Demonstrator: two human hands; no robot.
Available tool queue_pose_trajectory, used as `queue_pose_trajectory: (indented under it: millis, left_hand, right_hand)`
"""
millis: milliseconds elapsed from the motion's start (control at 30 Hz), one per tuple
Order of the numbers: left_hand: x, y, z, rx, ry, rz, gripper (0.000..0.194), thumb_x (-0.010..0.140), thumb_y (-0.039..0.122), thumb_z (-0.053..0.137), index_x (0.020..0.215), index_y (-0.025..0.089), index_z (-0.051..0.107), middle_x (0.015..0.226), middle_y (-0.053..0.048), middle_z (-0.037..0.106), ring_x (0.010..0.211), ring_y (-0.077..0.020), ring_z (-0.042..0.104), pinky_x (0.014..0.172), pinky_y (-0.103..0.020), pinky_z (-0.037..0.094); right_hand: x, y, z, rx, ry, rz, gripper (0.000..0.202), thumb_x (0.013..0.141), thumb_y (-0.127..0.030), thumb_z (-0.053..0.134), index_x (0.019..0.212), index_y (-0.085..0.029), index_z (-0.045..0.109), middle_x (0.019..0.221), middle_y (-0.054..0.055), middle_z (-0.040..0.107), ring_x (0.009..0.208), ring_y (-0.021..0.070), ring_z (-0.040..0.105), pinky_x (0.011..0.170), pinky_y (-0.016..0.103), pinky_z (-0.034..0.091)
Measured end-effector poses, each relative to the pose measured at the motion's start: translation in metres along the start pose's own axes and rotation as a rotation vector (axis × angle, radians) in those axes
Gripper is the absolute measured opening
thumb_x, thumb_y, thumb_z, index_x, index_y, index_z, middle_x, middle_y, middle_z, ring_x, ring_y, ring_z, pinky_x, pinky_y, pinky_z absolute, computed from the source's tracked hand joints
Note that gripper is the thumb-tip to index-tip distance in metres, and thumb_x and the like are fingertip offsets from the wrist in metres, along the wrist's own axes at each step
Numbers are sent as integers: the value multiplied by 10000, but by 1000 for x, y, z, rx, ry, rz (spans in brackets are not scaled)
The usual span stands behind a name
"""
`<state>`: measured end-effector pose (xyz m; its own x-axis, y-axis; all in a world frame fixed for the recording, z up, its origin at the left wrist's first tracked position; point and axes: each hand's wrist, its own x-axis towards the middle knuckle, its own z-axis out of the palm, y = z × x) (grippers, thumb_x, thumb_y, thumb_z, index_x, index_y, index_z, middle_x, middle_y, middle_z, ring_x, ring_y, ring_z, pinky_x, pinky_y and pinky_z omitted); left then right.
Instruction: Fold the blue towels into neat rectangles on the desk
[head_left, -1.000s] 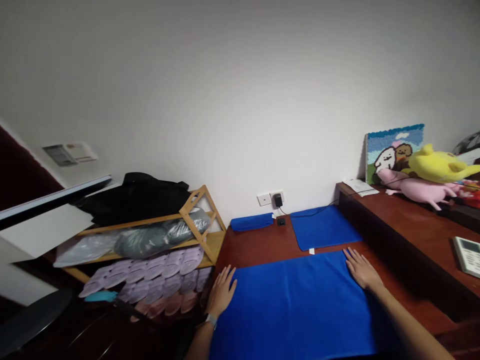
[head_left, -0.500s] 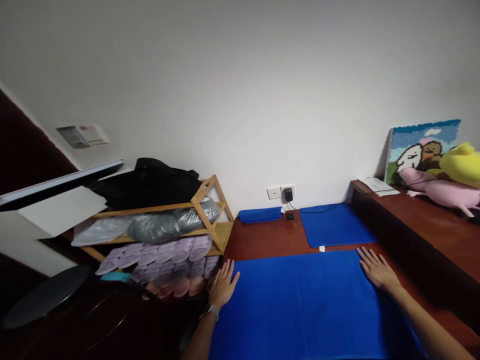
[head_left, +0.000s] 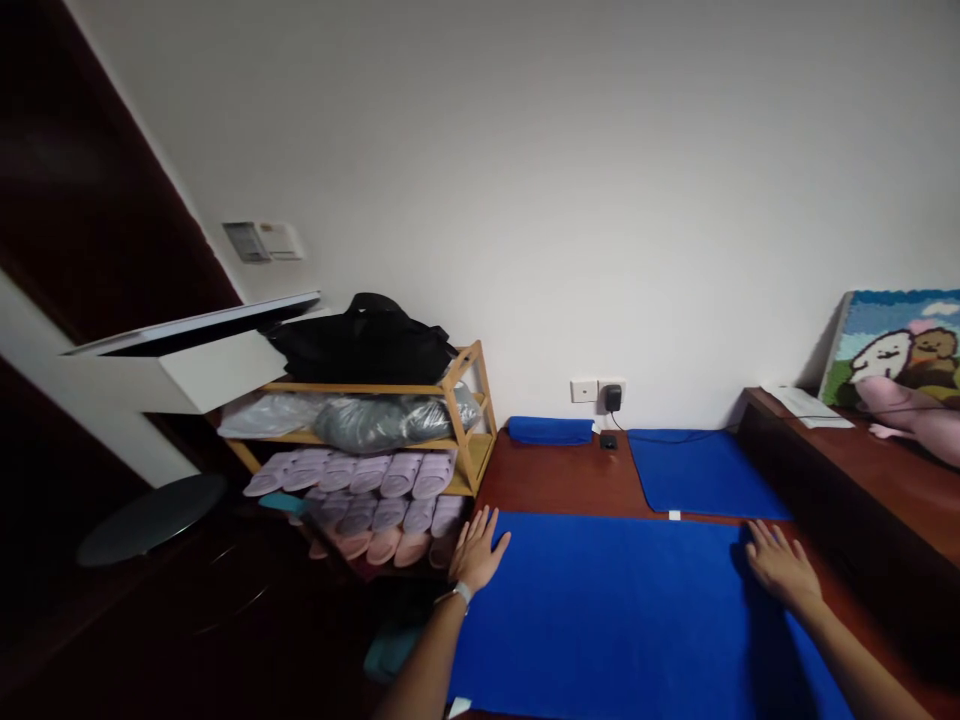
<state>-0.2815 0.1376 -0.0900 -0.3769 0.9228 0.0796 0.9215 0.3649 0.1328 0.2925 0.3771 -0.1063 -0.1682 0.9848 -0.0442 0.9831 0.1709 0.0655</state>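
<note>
A large blue cloth (head_left: 600, 610) lies spread flat over the reddish-brown wooden surface (head_left: 559, 480). At its far left corner rests my left hand (head_left: 478, 552), palm down with fingers stretched; a band circles that wrist. My right hand (head_left: 781, 563) is by the far right corner, fingers apart, with nothing held. Whether its palm presses the cloth or hovers just over it, I cannot tell. Beyond lie a smaller blue cloth (head_left: 701, 475) with a white tag and a folded blue cloth (head_left: 550, 431) against the wall.
Left stands a wooden rack (head_left: 469, 465) with purple slippers (head_left: 401, 473), plastic-wrapped items (head_left: 367, 423) and a black bag (head_left: 364, 345). A black plug (head_left: 613, 397) trails a cord. On the raised ledge (head_left: 847, 470) at right are a pink plush toy (head_left: 900, 410) and a picture (head_left: 892, 335).
The view has swung left, so things sit further right in it. More of the large cloth's near edge shows, with a white tag. Both hands stay by its far corners, fingers spread.
</note>
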Motion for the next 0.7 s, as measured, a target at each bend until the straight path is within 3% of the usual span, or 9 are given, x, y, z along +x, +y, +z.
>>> queue_pose_trajectory:
  millis: [67,133,267,367,433,500,567,700]
  left_hand:
    - [-1,2,0,-8,11,-4,715,1028,609,277,1610,196,322,1690,-93,277,1561,-226,247,1272,-444,181]
    - [-2,2,0,-11,15,-9,715,1027,608,283,1609,195,324,1693,-92,271,1563,-222,242,1272,-436,178]
    - [-1,1,2,-18,25,-11,704,1030,598,287,1610,200,319,1693,-94,269,1561,-225,248,1270,-447,181]
    - [2,-2,8,-18,41,3,697,1031,589,285,1606,197,326,1687,-99,286,1556,-235,264,1266,-464,189]
    - [5,-5,13,-15,61,13,688,1032,581,284,1604,201,332,1680,-100,307,1552,-239,275,1263,-474,193]
    - [7,-8,17,-14,81,16,677,1033,573,284,1603,211,336,1674,-97,324,1549,-242,284,1258,-482,199]
    - [9,-9,21,-12,91,17,675,1032,569,287,1602,212,338,1675,-95,323,1547,-243,289,1255,-480,207]
    - [10,-10,22,-8,99,19,677,1030,570,294,1600,208,343,1676,-91,323,1545,-241,294,1258,-467,209]
  right_hand:
    - [-6,-51,-19,39,81,-85,651,984,-349,231,1555,-109,432,1631,121,389,1535,297,294,1252,528,222]
    - [-20,-121,-40,130,123,-278,645,1002,-358,216,1559,-107,424,1634,116,385,1538,273,292,1263,484,212]
    - [-59,-265,-68,343,23,-624,675,1038,-462,195,1617,-127,291,1680,74,278,1566,222,207,1283,413,167]
    - [-74,-322,-68,408,-80,-705,721,1040,-532,190,1629,-118,234,1692,91,215,1576,236,159,1288,447,135]
    - [-74,-324,-61,420,-86,-692,733,1040,-555,175,1631,-124,227,1693,99,200,1579,240,139,1289,463,119]
    - [-69,-301,-51,417,-61,-653,727,1040,-566,166,1633,-150,233,1693,90,207,1578,234,143,1289,461,114]
    - [-61,-258,-39,402,-33,-587,711,1040,-569,175,1633,-183,244,1690,75,230,1574,232,167,1287,468,125]
    - [-42,-143,-13,328,-7,-392,699,1032,-557,201,1633,-203,249,1688,51,261,1573,233,171,1283,475,145]
